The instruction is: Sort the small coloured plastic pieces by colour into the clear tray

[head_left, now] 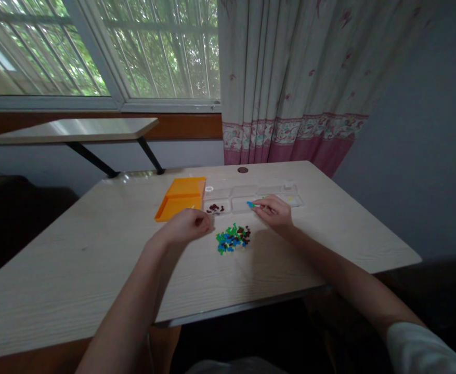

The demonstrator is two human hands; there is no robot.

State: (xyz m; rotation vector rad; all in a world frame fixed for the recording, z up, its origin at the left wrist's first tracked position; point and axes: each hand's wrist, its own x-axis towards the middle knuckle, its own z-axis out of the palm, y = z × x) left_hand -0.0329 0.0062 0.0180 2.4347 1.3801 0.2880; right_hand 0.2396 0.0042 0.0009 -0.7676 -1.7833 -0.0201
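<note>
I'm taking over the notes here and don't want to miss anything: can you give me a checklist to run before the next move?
1. Piece held in the right hand: ok, a blue piece is at its fingertips.
2. Left hand free: cannot tell, its fingers are curled inward.
3. Clear box open: ok, its compartments are exposed.
4. All brown pieces in the clear box: not ok, some are in a compartment, others in the mixed pile.
5. Mixed pile within reach: ok, it lies on the table close to both hands.
</note>
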